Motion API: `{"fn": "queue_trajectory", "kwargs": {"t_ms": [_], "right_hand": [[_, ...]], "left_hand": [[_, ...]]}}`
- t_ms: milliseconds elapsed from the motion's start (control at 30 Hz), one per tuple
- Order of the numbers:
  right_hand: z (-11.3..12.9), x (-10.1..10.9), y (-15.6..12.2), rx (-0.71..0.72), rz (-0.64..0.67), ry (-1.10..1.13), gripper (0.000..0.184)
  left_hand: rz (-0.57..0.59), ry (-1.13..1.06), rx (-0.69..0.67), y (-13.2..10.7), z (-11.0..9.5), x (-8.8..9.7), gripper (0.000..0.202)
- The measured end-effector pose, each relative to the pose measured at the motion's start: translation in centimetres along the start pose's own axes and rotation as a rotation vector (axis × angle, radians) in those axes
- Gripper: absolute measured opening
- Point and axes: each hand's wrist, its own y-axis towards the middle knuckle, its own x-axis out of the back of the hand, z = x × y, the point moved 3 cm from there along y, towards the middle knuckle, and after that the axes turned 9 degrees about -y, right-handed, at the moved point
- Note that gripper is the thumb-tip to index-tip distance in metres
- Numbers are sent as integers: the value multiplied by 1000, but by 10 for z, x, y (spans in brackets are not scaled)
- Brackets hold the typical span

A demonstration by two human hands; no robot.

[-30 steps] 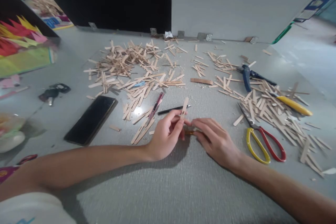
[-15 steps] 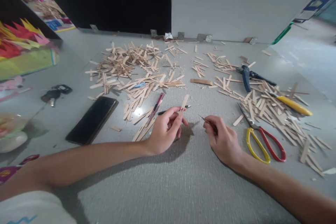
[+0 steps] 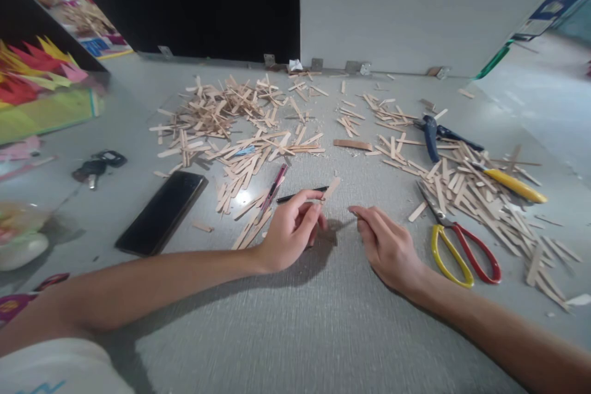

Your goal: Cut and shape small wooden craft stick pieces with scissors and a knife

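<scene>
My left hand [image 3: 290, 231] pinches a short wooden craft stick [image 3: 330, 189] between thumb and fingers, its free end tilted up and to the right. My right hand [image 3: 385, 246] rests on the grey table [image 3: 295, 332] a little to the right, fingers curled shut around a thin tool I cannot make out; only a small tip shows near the forefinger. The two hands are apart. A black pen [image 3: 302, 193] lies just behind my left hand.
Heaps of wooden sticks [image 3: 231, 123] cover the back and the right side [image 3: 466, 184]. Yellow-and-red scissors [image 3: 457, 246], blue pliers [image 3: 434, 135] and a yellow-handled tool [image 3: 514, 183] lie right. A black phone [image 3: 161, 210], keys [image 3: 95, 165] and coloured paper [image 3: 37, 74] lie left.
My hands were together over the stick a second ago and have drawn apart. The stick in my left hand has tilted further to the right.
</scene>
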Motion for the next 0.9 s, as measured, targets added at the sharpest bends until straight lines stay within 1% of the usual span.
{"fn": "queue_trajectory", "kwargs": {"t_ms": [100, 200, 300, 400, 467, 533, 600, 700, 800, 900], "right_hand": [[0, 0, -1, -22, -1, -4, 26], [0, 2, -3, -81, -22, -14, 30], [0, 3, -5, -102, -32, -9, 31], [0, 1, -5, -92, -13, 8, 34], [0, -1, -4, -80, 12, 22, 39], [2, -2, -2, -39, 54, 34, 42], [3, -3, 0, 31, 102, 49, 38], [6, -3, 1, 121, 135, 72, 29], [5, -2, -1, 104, 96, 66, 27], [3, 0, -3, 5, 46, 44, 33]], "left_hand": [[-4, 36, -41, 1, -3, 0, 21], [12, 79, -47, 2, -5, 0, 20], [16, 121, -67, 3, -8, 0, 17], [6, 121, -100, 5, -10, 1, 26], [36, 95, -87, 5, -10, 0, 32], [80, 89, -60, 5, -9, -1, 32], [112, 88, -41, 4, -9, -1, 32], [98, 23, 4, 2, -7, 0, 30], [69, -41, 61, 2, -3, 1, 31], [53, -84, 75, 2, 1, 0, 36]]}}
